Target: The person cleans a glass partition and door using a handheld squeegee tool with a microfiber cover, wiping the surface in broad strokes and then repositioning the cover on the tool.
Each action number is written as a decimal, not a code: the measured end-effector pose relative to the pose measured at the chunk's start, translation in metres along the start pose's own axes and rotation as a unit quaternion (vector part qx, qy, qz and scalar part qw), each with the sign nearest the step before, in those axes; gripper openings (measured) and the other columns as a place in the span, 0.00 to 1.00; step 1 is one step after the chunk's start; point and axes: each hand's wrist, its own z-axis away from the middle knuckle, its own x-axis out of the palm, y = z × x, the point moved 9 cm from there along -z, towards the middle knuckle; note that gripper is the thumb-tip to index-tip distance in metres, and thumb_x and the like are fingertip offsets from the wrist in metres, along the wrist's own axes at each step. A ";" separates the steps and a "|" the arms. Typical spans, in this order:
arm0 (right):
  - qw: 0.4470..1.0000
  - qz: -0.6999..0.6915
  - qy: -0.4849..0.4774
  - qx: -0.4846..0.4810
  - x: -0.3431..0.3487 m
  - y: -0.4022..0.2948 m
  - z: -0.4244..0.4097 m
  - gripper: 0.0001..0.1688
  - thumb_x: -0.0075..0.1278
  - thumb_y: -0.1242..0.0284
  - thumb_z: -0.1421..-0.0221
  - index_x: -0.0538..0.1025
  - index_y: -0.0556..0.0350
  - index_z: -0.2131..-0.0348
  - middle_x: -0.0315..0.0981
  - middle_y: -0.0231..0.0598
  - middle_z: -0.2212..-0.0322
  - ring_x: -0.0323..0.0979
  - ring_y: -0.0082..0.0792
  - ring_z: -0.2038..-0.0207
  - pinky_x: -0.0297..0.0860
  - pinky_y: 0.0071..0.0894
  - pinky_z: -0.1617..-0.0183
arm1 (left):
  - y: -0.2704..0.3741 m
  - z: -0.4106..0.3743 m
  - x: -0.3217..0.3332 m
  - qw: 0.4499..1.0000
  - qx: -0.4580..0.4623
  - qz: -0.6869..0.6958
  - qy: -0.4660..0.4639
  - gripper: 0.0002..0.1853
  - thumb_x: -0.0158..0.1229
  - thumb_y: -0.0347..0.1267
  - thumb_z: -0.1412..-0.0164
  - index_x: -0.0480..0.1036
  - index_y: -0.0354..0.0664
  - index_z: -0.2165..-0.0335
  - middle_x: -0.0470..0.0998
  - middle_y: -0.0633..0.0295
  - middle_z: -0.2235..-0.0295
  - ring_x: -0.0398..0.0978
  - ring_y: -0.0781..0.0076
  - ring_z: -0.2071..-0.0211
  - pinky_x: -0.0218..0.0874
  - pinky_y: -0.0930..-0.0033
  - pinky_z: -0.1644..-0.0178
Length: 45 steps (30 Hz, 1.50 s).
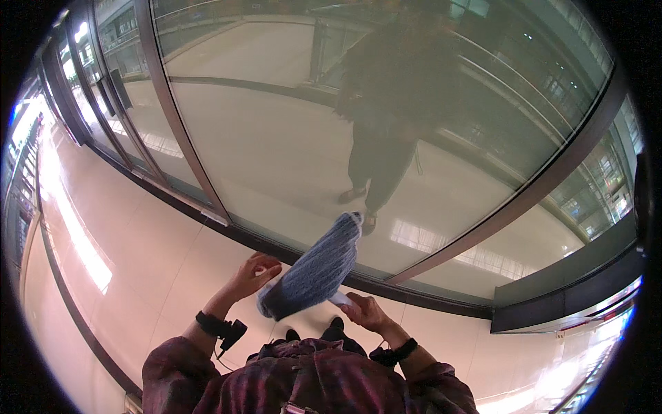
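Note:
A window washer with a blue-grey fabric sleeve (pixel 318 264) is tilted in front of the glass, its far end pointing up and to the right. My right hand (pixel 364 310) grips its pale handle (pixel 340 298). Close to the sleeve's left side is my left hand (pixel 258 274), fingers bent and thumb apart from them. Nothing shows in its grasp; whether it touches the sleeve, I cannot tell. Before me stands a large glass pane (pixel 289 155), which reflects a standing figure.
Brown metal frame posts (pixel 178 121) border the pane, above a dark bottom rail (pixel 258 243). Pale floor tiles (pixel 170 248) lie underfoot. A dark ledge (pixel 569 284) juts out at right. Both wrists wear black straps with devices (pixel 222 327), and a thin cable hangs from the left one.

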 end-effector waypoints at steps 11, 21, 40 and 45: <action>0.991 -0.004 -0.132 -0.013 0.037 -0.030 0.008 0.20 0.40 0.58 0.56 0.66 0.56 0.68 0.67 0.44 0.81 0.66 0.37 0.77 0.60 0.32 0.72 | 0.074 -0.051 0.023 0.990 0.039 0.137 0.012 0.10 0.51 0.33 0.55 0.67 0.35 0.78 0.65 0.70 0.85 0.59 0.87 0.80 0.51 0.83 0.76; 0.995 0.031 -0.052 -0.084 0.013 -0.040 0.011 0.23 0.40 0.57 0.57 0.65 0.58 0.69 0.65 0.45 0.83 0.65 0.40 0.78 0.60 0.30 0.73 | 0.071 -0.059 0.012 0.948 0.035 0.258 0.183 0.10 0.50 0.33 0.54 0.67 0.35 0.74 0.66 0.70 0.80 0.59 0.87 0.78 0.52 0.84 0.74; 0.935 -0.299 0.192 0.012 -0.025 -0.002 0.022 0.18 0.36 0.59 0.52 0.59 0.58 0.78 0.55 0.27 0.90 0.52 0.16 0.88 0.52 0.15 0.85 | 0.116 0.024 0.025 0.865 0.274 -0.348 0.235 0.24 0.55 0.28 0.74 0.64 0.42 0.68 0.62 0.60 0.67 0.61 0.62 0.66 0.53 0.65 0.63; 0.932 -0.255 0.256 -0.027 -0.039 0.007 0.025 0.17 0.37 0.61 0.53 0.60 0.57 0.79 0.55 0.28 0.90 0.54 0.16 0.87 0.53 0.16 0.85 | 0.121 0.016 0.031 0.872 0.290 -0.345 0.190 0.17 0.52 0.26 0.70 0.67 0.42 0.71 0.64 0.63 0.69 0.63 0.64 0.68 0.56 0.66 0.66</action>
